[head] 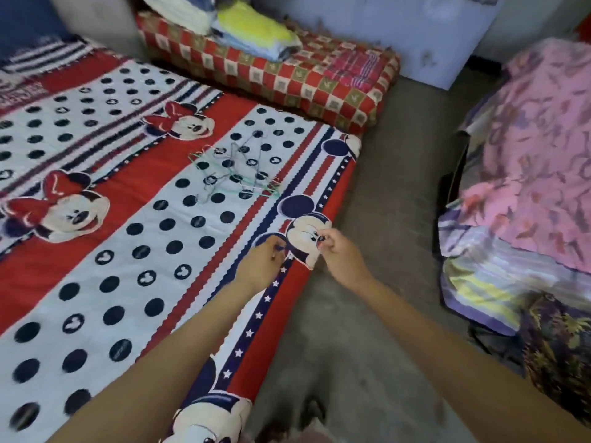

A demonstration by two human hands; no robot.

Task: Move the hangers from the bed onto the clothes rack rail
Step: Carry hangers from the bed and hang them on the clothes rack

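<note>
A tangle of thin wire hangers (235, 169) lies on the bed (96, 251), at twelve o'clock from both hands. The left hand (263, 262) and right hand (335, 251) hover at the bed's edge, fingers curled; whether they pinch anything I cannot tell. No legible writing; the bedcover shows cartoon mice.

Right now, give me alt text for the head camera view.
Two hands, left hand and right hand, fingers curled, hover at the bed edge, short of a pile of wire hangers lying on the cartoon-print cover.
</note>
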